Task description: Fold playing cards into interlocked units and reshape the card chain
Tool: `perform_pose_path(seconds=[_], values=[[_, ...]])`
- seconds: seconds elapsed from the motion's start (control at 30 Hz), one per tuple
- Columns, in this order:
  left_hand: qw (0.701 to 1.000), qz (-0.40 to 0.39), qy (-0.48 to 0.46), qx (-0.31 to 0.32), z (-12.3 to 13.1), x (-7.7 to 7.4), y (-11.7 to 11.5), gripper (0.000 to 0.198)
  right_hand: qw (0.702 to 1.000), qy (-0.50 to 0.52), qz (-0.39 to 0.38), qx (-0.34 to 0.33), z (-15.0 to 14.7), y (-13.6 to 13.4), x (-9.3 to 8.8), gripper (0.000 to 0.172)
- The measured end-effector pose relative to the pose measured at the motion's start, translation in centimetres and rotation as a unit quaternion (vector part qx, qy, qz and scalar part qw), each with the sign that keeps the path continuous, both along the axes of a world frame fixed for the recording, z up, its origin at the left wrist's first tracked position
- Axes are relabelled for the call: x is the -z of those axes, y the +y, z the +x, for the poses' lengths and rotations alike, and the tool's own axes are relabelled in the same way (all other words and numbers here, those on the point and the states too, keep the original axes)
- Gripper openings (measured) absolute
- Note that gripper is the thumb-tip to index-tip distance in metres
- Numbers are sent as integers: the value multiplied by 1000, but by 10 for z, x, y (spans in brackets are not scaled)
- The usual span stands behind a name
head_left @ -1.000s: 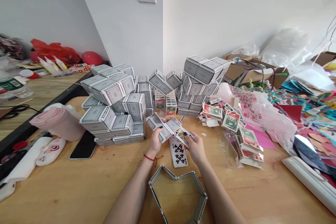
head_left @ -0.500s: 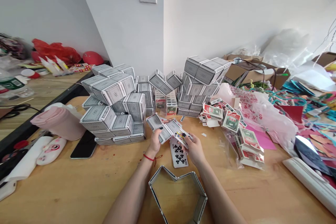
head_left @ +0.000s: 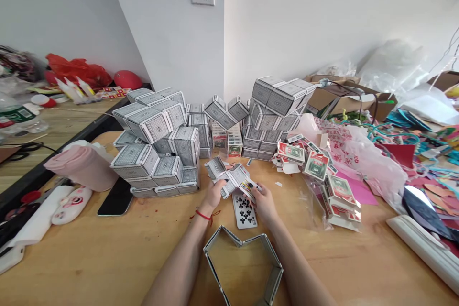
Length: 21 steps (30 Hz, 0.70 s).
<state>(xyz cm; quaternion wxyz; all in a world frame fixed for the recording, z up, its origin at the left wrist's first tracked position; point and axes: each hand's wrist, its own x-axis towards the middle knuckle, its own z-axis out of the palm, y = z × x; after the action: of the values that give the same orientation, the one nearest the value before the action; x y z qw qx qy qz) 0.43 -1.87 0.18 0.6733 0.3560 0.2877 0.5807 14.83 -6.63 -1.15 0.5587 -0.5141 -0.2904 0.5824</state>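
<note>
My left hand (head_left: 214, 194) and my right hand (head_left: 264, 201) both grip a folded strip of joined playing cards (head_left: 231, 175), grey-patterned backs up, just above the wooden table (head_left: 118, 253). A face-up black clubs card (head_left: 244, 210) lies on the table under my hands. In front of me lies a heart-shaped frame made of cards (head_left: 244, 263), open in the middle. A red string circles my left wrist.
Stacks of card-made cubes (head_left: 158, 143) rise behind my hands, with another stack (head_left: 276, 105) to the right. Card boxes (head_left: 315, 165) and pink plastic bags lie at the right. A pink roll (head_left: 81, 167) and a dark phone (head_left: 115, 198) sit at the left.
My hands have drawn slightly closer together and the card strip has bunched up and folded more between them.
</note>
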Motion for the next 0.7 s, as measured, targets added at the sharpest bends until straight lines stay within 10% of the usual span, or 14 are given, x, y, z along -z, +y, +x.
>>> perform_pose_path(seconds=[0.53, 0.7], values=[[981, 66, 173, 62, 8, 5, -7, 30, 997, 77, 20, 10, -2, 3, 9, 29], [969, 79, 234, -9, 2, 3, -4, 19, 986, 156, 19, -49, -2, 0, -6, 24]])
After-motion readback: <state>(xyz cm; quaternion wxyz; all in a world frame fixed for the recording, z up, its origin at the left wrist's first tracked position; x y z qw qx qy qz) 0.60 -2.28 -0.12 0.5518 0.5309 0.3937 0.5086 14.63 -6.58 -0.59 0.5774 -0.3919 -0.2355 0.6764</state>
